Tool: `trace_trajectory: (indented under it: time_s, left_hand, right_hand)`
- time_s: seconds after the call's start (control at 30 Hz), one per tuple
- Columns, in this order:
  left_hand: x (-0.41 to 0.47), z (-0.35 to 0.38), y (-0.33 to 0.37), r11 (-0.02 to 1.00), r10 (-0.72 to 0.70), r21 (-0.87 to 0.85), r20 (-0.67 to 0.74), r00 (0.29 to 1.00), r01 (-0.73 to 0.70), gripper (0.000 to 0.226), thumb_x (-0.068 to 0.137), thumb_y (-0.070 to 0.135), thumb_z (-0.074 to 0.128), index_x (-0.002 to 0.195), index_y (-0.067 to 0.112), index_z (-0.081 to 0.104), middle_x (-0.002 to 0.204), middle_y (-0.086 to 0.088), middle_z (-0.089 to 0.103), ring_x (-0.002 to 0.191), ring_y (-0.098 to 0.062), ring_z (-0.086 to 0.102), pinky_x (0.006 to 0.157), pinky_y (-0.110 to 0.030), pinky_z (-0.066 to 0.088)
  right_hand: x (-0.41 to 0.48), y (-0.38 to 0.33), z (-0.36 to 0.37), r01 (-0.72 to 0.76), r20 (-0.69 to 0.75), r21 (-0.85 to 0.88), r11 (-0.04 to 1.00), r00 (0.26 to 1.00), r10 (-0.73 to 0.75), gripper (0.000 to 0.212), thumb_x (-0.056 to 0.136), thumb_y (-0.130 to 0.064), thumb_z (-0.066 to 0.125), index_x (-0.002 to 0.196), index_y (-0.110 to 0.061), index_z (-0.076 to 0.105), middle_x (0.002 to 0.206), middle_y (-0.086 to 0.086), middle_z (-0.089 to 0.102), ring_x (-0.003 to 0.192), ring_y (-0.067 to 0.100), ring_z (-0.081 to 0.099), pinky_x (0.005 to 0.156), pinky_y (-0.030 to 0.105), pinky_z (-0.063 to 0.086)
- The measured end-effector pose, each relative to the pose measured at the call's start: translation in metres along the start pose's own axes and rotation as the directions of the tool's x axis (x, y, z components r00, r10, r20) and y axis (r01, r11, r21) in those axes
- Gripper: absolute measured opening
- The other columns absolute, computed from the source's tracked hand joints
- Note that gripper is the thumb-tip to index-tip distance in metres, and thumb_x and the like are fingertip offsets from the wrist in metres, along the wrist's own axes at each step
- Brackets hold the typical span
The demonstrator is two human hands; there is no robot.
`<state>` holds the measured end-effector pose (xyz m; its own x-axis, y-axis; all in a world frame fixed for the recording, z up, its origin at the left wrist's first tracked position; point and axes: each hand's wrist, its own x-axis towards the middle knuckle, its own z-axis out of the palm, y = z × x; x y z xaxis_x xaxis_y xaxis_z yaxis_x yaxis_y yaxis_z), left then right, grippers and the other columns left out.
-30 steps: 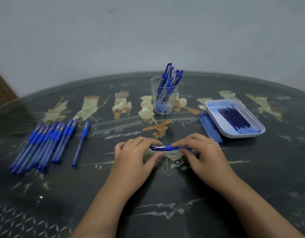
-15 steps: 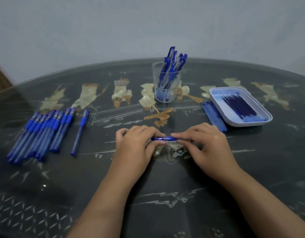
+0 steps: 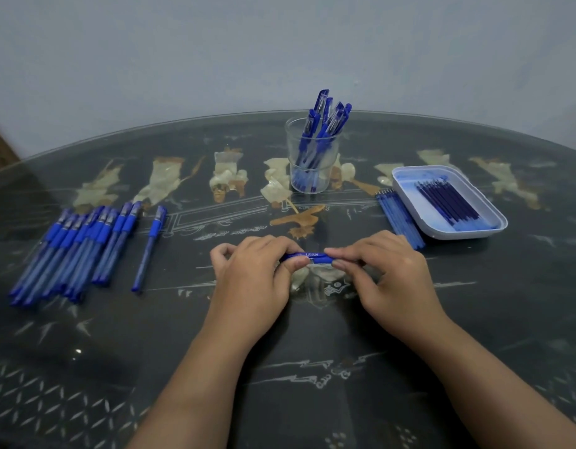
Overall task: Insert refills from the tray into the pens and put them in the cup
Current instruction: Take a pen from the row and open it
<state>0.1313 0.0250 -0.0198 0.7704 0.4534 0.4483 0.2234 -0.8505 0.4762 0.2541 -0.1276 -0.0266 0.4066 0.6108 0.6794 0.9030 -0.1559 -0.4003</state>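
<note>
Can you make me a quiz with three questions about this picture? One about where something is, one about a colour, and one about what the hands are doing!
1. On which side of the cup is the tray of refills?
A. Left
B. Behind
C. Right

2. What colour are the pens standing in the cup?
A. Blue
B. Red
C. Green

3. What are the left hand and right hand doing?
A. Lying flat, holding nothing
B. Gripping one pen between them
C. Reaching into the cup

Answers:
1 C, the white tray sits to the cup's right.
2 A, their caps and bodies are all blue.
3 B, fingers of both hands pinch the same blue pen.
</note>
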Motion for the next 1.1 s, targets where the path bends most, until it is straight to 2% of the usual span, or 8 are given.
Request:
trace_trajectory:
  time_s: [0.17,0.27,0.37,0.5,0.63,0.83,0.97,1.1]
  left_hand:
    - [0.005,-0.007,-0.013,0.952,-0.237,-0.221,-0.1,0.966,0.211,0.015,0.087,0.046,0.049,0.074,0.044,0.057,0.081,0.03,0.061,0.088,0.003,0.055,0.09,-0.036,0.028]
    - [0.003,-0.006,-0.008,0.986,-0.165,-0.04,-0.07,0.984,0.163,0.013,0.095,0.042,0.054,0.082,0.043,0.056,0.084,0.03,0.056,0.095,0.002,0.049,0.08,-0.028,0.014]
    - [0.003,-0.005,-0.008,0.981,-0.191,-0.033,-0.043,0.981,0.19,0.001,0.09,0.042,0.062,0.09,0.042,0.062,0.092,0.028,0.058,0.1,0.005,0.046,0.083,-0.028,0.014]
    - [0.003,-0.004,-0.008,0.988,-0.155,0.006,0.046,0.987,0.155,0.008,0.086,0.041,0.068,0.093,0.045,0.065,0.099,0.034,0.055,0.108,0.012,0.039,0.084,-0.025,0.011]
    - [0.004,-0.002,-0.005,0.987,-0.155,0.045,0.092,0.984,0.152,0.008,0.086,0.045,0.066,0.093,0.047,0.064,0.1,0.033,0.054,0.108,0.014,0.037,0.084,-0.024,0.009]
    - [0.004,-0.002,0.004,0.992,-0.122,-0.019,0.086,0.989,0.124,0.037,0.081,0.052,0.069,0.117,0.052,0.06,0.117,0.032,0.054,0.117,0.012,0.041,0.091,-0.024,0.011]
    - [0.004,0.002,0.009,0.993,-0.014,-0.114,-0.008,1.0,0.013,0.019,0.083,0.04,0.074,0.1,0.045,0.067,0.101,0.033,0.063,0.109,0.013,0.048,0.095,-0.017,0.013]
    - [0.004,0.005,0.007,0.993,0.019,-0.111,-0.079,0.997,-0.027,0.006,0.082,0.04,0.067,0.087,0.037,0.069,0.09,0.027,0.066,0.099,0.009,0.054,0.087,-0.027,0.02]
  right_hand:
    - [0.0,0.01,-0.01,-0.092,-0.11,0.01,0.996,0.99,0.093,0.015,0.079,-0.006,0.078,0.089,-0.016,0.076,0.078,-0.008,0.068,0.074,0.013,0.06,0.075,0.039,0.048]
    - [-0.001,0.009,-0.006,-0.062,-0.078,-0.02,0.998,0.995,0.06,0.01,0.08,-0.012,0.074,0.088,-0.018,0.076,0.078,-0.01,0.067,0.075,0.01,0.058,0.076,0.031,0.043]
    - [0.0,0.01,-0.006,-0.085,-0.09,-0.015,0.996,0.992,0.084,0.009,0.081,-0.015,0.072,0.088,-0.021,0.074,0.079,-0.012,0.065,0.077,0.008,0.057,0.077,0.029,0.041]
    - [0.001,0.01,-0.006,-0.103,-0.077,-0.045,0.994,0.992,0.1,0.005,0.082,-0.02,0.068,0.087,-0.021,0.07,0.081,-0.011,0.065,0.078,0.013,0.058,0.074,0.037,0.041]
    - [0.0,0.011,-0.004,-0.112,-0.009,-0.051,0.992,0.994,0.112,0.009,0.081,-0.022,0.068,0.089,-0.024,0.071,0.085,-0.017,0.063,0.082,0.012,0.057,0.077,0.033,0.037]
    - [0.001,0.011,-0.005,-0.121,0.03,-0.019,0.992,0.992,0.122,0.011,0.082,-0.024,0.068,0.093,-0.027,0.071,0.087,-0.018,0.064,0.084,0.009,0.056,0.078,0.037,0.041]
    - [0.001,0.01,-0.005,-0.092,0.028,0.025,0.995,0.995,0.091,0.012,0.084,-0.024,0.069,0.095,-0.025,0.072,0.088,-0.016,0.065,0.084,0.011,0.058,0.077,0.042,0.045]
    - [0.001,0.008,-0.003,-0.057,0.029,0.038,0.998,0.998,0.055,0.014,0.085,-0.028,0.066,0.096,-0.023,0.074,0.085,-0.013,0.064,0.083,0.011,0.057,0.075,0.04,0.044]
